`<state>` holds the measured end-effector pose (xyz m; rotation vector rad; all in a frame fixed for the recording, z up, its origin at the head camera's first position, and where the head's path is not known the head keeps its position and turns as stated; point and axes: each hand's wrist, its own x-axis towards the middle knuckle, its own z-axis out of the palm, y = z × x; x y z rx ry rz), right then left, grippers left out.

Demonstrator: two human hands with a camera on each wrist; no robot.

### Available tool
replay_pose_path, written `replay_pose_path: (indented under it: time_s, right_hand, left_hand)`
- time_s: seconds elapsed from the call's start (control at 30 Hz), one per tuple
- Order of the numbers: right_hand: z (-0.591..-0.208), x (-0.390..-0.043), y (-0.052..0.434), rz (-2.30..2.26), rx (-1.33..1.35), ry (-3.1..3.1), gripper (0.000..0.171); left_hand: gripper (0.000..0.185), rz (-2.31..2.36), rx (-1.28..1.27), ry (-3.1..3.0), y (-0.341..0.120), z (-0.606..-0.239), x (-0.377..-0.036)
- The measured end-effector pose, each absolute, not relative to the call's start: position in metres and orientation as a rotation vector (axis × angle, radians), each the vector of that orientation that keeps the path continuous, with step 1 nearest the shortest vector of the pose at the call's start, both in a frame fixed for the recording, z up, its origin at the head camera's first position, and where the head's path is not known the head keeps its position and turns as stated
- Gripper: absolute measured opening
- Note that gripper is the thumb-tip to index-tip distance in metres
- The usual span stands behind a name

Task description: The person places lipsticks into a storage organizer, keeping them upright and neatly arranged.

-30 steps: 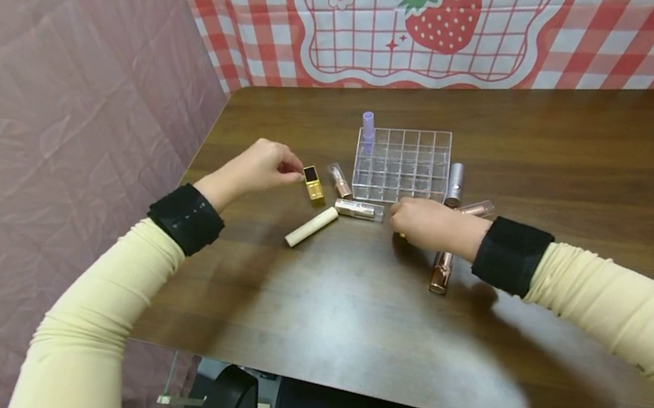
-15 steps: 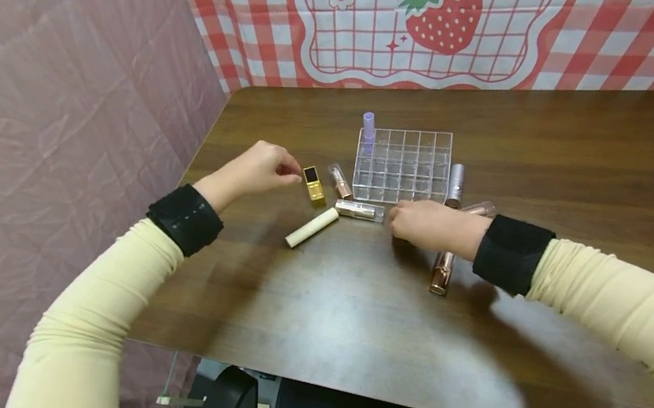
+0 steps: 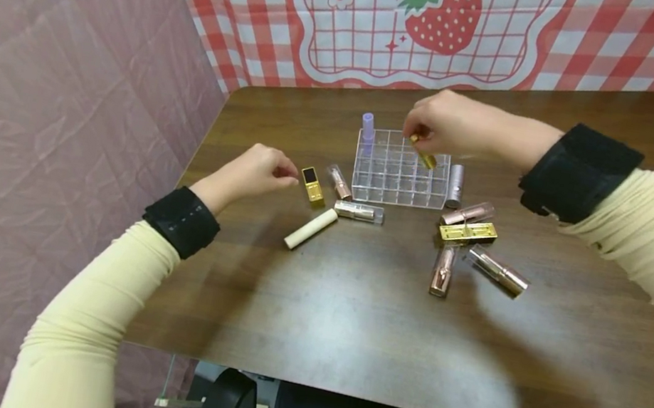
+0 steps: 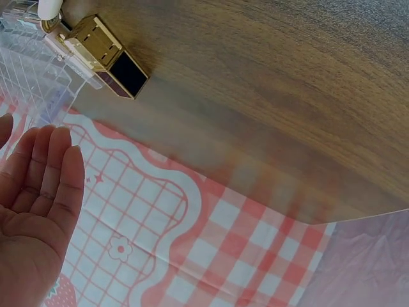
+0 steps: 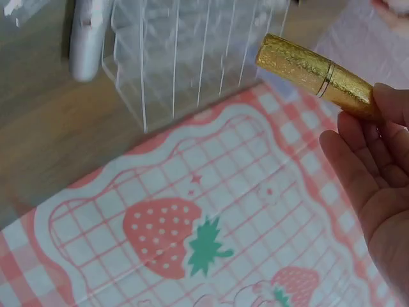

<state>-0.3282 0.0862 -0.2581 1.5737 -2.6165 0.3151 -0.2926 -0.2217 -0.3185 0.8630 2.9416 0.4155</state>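
Note:
My right hand (image 3: 454,121) pinches a gold lipstick tube (image 5: 319,77) by one end, between thumb and fingers. The tube slants over the back right part of a clear divided organizer (image 3: 369,182). A lilac tube (image 3: 368,126) stands upright in the organizer's back left compartment. My left hand (image 3: 258,169) hovers at the left with nothing in it, its fingers loosely bent in the left wrist view. Just right of its fingertips lies a square gold lipstick (image 3: 313,187) with a black end.
Left of centre lie a cream tube (image 3: 311,229), a silver lipstick (image 3: 359,211) and a clear-capped one (image 3: 339,182). A silver-grey tube (image 3: 455,186) stands at the organizer's right side. Before it lie a gold ridged case (image 3: 468,233) and several rose-gold lipsticks (image 3: 443,270).
My right hand has lifted from the table in front of the organizer and moved back over it, carrying the gold lipstick tube. The left hand has barely shifted.

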Motion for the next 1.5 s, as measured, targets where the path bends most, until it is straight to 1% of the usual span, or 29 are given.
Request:
replay_pose_path:
  time_s: [0.13,0.33,0.57,1.0,1.33,1.5]
  right_hand:
    - [-0.253,-0.346,0.083,0.384,1.439,-2.622,0.015]
    - [-0.270,-0.369,0.071,0.586,1.281,-2.629,0.019]
    - [-0.286,-0.388,0.056,0.652,1.185,-2.695,0.020]
    - [-0.311,-0.408,0.042,0.718,1.139,-2.859,0.023]
    - [-0.325,-0.411,0.040,0.717,1.063,-2.952,0.027]
    - [-0.327,-0.413,0.038,0.697,1.081,-2.945,0.028]
  left_hand:
    - [0.020,0.411,0.846,2.946,-0.224,-0.321,-0.295]
    - [0.020,0.422,0.842,2.948,-0.227,-0.325,-0.297]
    - [0.018,0.403,0.863,2.951,-0.233,-0.335,-0.302]
    - [0.020,0.447,0.766,2.924,-0.246,-0.355,-0.314]
    - [0.021,0.443,0.748,2.918,-0.247,-0.356,-0.315]
    - [0.021,0.457,0.733,2.917,-0.248,-0.358,-0.317]
